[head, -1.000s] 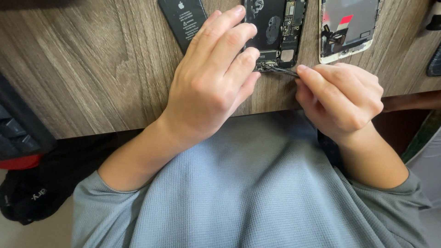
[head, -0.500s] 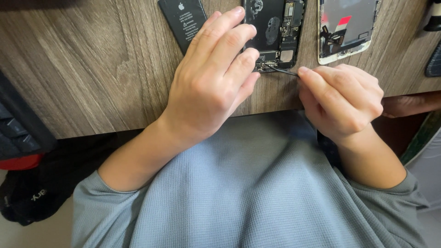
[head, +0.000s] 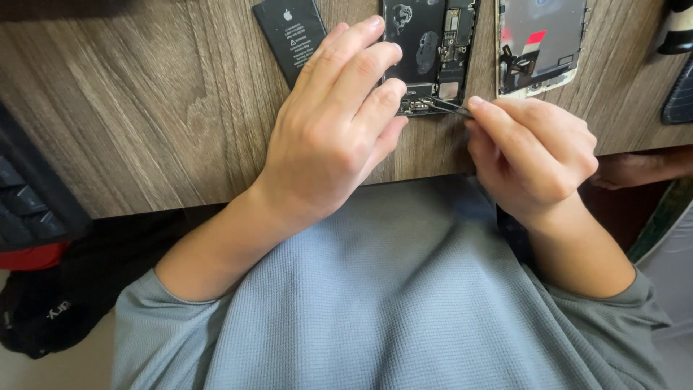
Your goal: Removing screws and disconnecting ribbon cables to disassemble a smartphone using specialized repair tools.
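An opened phone body [head: 433, 50] lies on the wooden table [head: 144, 108], its dark insides and circuit board showing. My left hand [head: 332, 123] rests flat on the phone's lower left part, fingers laid over it and holding it down. My right hand [head: 534, 155] pinches thin metal tweezers [head: 447, 107], whose tips touch the bottom end of the phone near its small connector parts. A black phone battery [head: 292, 32] lies to the left of the phone, next to my left fingers. A detached phone screen panel [head: 538, 43] lies face down to the right.
A dark keyboard edge [head: 29, 202] sits at the far left, over something red. A black bag [head: 50, 310] lies on the floor at lower left. Dark objects [head: 678, 65] poke in at the table's right edge. The table's front edge runs just past my wrists.
The view has shifted slightly. My right hand with the tweezers has edged a little at the phone's bottom end; my left hand stays pressed on the phone.
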